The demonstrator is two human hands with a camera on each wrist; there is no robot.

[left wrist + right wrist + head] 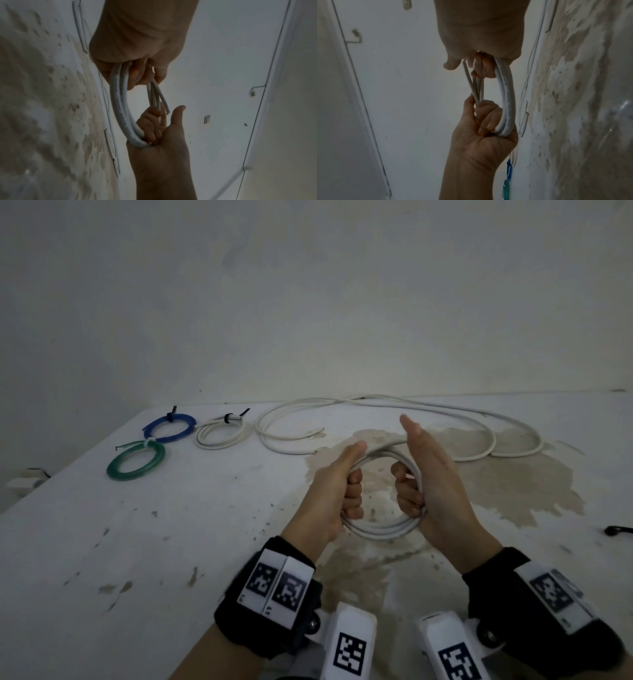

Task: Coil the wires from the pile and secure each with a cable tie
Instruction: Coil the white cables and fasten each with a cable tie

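Head view: a white table with a flat, scuffed top carries everything; a wide brownish stain spreads over its right half, and grey specks dot the rest. A pale, rough wall rises behind the far edge. Along that far edge a long white wire lies in loose, smooth curves, its round plastic sheath running from the middle toward the right side, where it bends back on itself.

Above the stain, near the middle of the table, both hands hold up a white coil of several round turns. The left hand grips the coil's left side, fingers curled tight round the turns and thumb laid along the top. The right hand holds the right side, its fingers hooked through the ring and the thumb straight, pointing up. In the left wrist view the cut end of the wire sticks free near the right thumb.

Toward the far left corner lie three tied rings: a blue coil, a small white coil just beside it, and a green coil nearer, each flat and round. A short black tie rests at the right edge.
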